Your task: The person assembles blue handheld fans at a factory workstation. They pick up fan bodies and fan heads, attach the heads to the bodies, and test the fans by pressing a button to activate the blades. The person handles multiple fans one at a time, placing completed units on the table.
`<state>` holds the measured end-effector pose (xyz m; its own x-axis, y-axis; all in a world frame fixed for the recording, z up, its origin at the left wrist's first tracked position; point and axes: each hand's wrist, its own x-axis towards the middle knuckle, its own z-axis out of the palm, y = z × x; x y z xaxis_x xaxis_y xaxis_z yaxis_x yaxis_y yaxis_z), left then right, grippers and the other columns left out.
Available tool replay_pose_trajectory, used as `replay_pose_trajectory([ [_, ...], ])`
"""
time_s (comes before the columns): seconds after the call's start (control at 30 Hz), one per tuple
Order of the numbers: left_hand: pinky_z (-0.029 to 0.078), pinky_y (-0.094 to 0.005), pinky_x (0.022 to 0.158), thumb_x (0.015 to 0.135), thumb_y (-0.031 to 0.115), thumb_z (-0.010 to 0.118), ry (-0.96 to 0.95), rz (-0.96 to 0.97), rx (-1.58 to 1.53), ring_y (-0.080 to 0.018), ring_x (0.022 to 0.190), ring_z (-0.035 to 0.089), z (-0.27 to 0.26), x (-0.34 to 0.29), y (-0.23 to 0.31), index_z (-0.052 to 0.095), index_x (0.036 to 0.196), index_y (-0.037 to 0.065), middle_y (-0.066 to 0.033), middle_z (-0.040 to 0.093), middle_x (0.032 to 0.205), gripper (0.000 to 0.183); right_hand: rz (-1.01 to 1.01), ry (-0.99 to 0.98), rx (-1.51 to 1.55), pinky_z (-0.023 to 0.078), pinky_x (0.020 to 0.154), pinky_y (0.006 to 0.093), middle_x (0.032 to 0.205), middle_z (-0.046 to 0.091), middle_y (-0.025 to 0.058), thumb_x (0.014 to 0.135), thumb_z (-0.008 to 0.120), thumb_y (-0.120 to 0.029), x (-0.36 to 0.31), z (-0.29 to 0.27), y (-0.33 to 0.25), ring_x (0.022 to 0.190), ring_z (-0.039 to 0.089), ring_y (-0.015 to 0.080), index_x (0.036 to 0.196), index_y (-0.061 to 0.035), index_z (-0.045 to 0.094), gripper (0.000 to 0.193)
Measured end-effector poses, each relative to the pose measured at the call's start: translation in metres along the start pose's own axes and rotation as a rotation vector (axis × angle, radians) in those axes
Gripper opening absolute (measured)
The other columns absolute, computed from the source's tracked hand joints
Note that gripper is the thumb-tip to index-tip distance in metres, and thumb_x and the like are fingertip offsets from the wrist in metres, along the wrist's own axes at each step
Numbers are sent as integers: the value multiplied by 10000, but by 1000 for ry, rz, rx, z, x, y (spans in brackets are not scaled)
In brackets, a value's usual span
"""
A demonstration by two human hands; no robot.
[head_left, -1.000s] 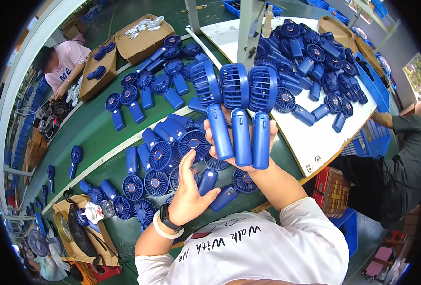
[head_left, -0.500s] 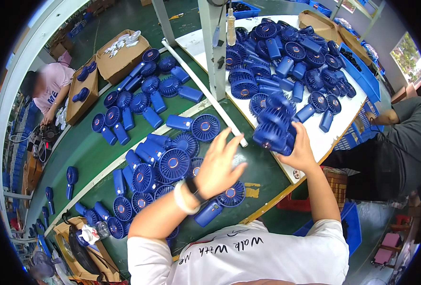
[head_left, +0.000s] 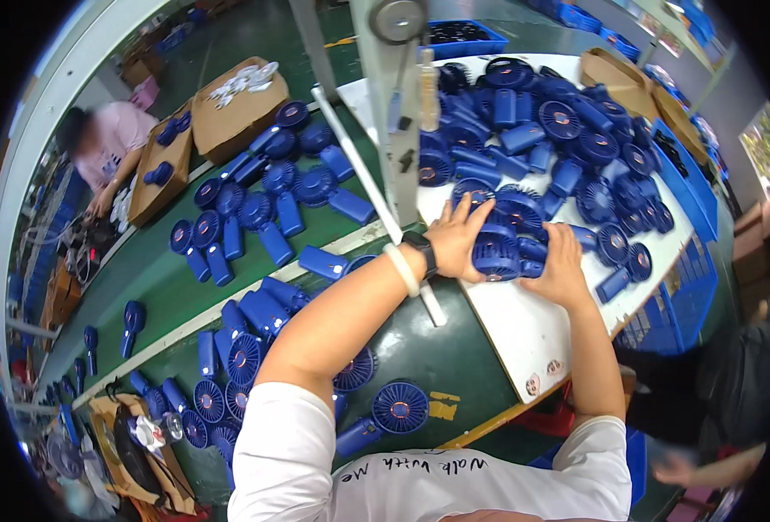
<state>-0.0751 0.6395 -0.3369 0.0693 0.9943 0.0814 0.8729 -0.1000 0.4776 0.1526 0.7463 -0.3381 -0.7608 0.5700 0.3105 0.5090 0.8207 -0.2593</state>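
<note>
Left hand (head_left: 453, 242): spread wide at the fingers, laid against the 9 o'clock side of round-headed blue plastic handheld fans (head_left: 496, 255).
Right hand (head_left: 567, 267): half-curled at the fingers, around the 3 o'clock side; cannot tell whether gripping any.
Gathered fans: between both hands, over flat white tabletop (head_left: 524, 329).
Fan pile (head_left: 561, 122): heaped, blue, at 1 o'clock from the hands.
Dark-green bench (head_left: 456, 358): bearing more blue fans (head_left: 209, 400) at 8 o'clock.
</note>
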Motion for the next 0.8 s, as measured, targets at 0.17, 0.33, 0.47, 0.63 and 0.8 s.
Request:
replay_pose_trajectory([
  [0.17, 362, -432, 995, 656, 235, 738, 251, -11, -38, -482, 1161, 401, -23, 4, 1, 286, 1334, -11, -351, 339, 1283, 852, 7, 69, -5, 299, 988, 460, 1239, 397, 210, 490, 810, -270, 42, 14, 7, 1172, 376, 381, 1295, -38, 315, 973],
  [0.33, 478, -386, 818, 676, 163, 683, 10, 232, 80, -333, 1071, 494, -51, -98, 40, 509, 1180, 57, -216, 431, 1242, 544, 54, 58, -47, 302, 1008, 450, 1304, 360, 249, 529, 812, -229, 48, 21, -12, 1190, 378, 411, 1357, -40, 281, 1001],
  [0.47, 475, -435, 637, 732, 217, 625, -411, -120, 60, -313, 771, 613, -101, -180, 10, 561, 779, 57, -125, 611, 767, 179, 98, -1, -123, 252, 1051, 448, 1391, 265, 262, 627, 773, -139, 32, 19, -15, 1274, 294, 414, 1392, -34, 222, 949],
  [0.63, 509, -456, 643, 795, 304, 583, -250, -749, 383, -352, 718, 631, -166, -258, -110, 640, 785, 23, -180, 643, 787, 288, 144, -49, -77, 218, 1072, 452, 1422, 203, 258, 683, 709, -73, 14, 9, -10, 1305, 242, 412, 1400, -20, 186, 889],
  [0.8, 449, -472, 872, 789, 617, 515, 121, -1389, 382, -457, 1036, 522, -124, -312, -195, 432, 1186, -59, -330, 459, 1165, 789, 153, -61, -75, 198, 1085, 445, 1423, 169, 277, 711, 649, -10, -5, 12, -17, 1311, 214, 435, 1406, -30, 167, 845],
])
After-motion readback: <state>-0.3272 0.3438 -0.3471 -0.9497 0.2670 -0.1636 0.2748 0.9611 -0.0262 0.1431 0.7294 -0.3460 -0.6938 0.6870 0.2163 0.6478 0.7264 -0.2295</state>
